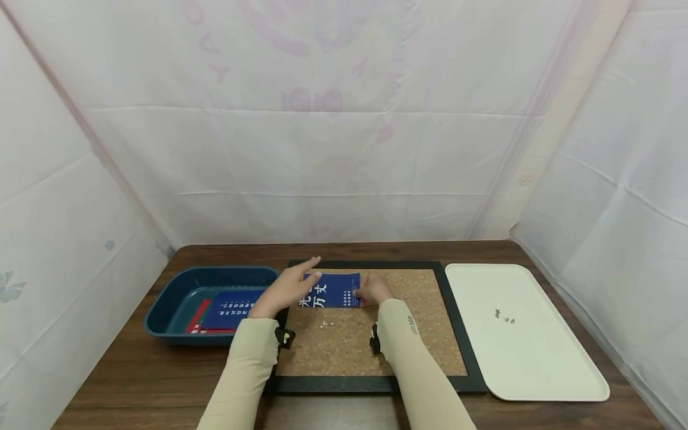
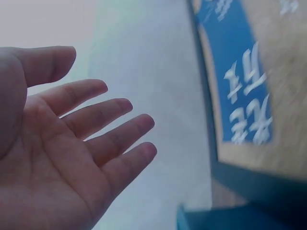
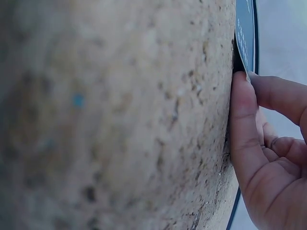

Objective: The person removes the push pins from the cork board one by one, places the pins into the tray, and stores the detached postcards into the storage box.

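Observation:
A blue card with white writing (image 1: pixel 340 291) lies along the upper part of a black-framed cork board (image 1: pixel 355 343). My right hand (image 1: pixel 375 290) pinches the card's right end between thumb and finger; in the right wrist view that edge of the card (image 3: pixel 245 40) lifts slightly off the cork. Over the card's left end hovers my left hand (image 1: pixel 287 289), its fingers (image 2: pixel 117 139) spread and holding nothing. The left wrist view shows the card (image 2: pixel 235 72) apart from that hand, near the board's frame.
Left of the board stands a dark teal bin (image 1: pixel 161 316) holding blue cards (image 1: pixel 231 310) and red ones (image 1: pixel 197 316). A white tray (image 1: pixel 537 352) with several small bits (image 1: pixel 504 316) lies to the right. Tiny white pieces (image 1: pixel 326 324) rest on the cork.

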Demonstrator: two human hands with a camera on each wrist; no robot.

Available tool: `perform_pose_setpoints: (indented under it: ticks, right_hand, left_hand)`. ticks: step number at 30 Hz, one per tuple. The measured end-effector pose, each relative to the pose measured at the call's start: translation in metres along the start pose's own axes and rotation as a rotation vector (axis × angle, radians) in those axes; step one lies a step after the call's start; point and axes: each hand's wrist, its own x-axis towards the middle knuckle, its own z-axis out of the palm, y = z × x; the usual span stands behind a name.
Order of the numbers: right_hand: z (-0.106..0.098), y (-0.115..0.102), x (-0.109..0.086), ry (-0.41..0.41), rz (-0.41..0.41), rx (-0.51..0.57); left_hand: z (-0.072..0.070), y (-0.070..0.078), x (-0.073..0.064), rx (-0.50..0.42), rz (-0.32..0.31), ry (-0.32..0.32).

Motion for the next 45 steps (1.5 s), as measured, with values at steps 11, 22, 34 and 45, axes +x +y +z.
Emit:
perform_pose_setpoints:
  ticks: [11,22,34,45]
  right_hand:
    - [0.001,-0.001,0.001,0.008,0.038,0.020]
    - [-0.002,0.002,-0.001,0.012,0.026,0.026]
    - [-0.004,0.001,-0.003,0.005,0.038,0.041]
    - [-0.006,0.000,-0.004,-0.008,0.031,0.076]
  left_hand:
    - [-0.048,-0.027,-0.025,0.076,-0.075,0.152]
    - [-0.082,-0.063,-0.059,0.102,-0.173,0.173]
    - [-0.098,-0.108,-0.084,0.132,-0.226,0.265]
    - [-0.101,-0.144,-0.101,0.136,-0.238,0.413]
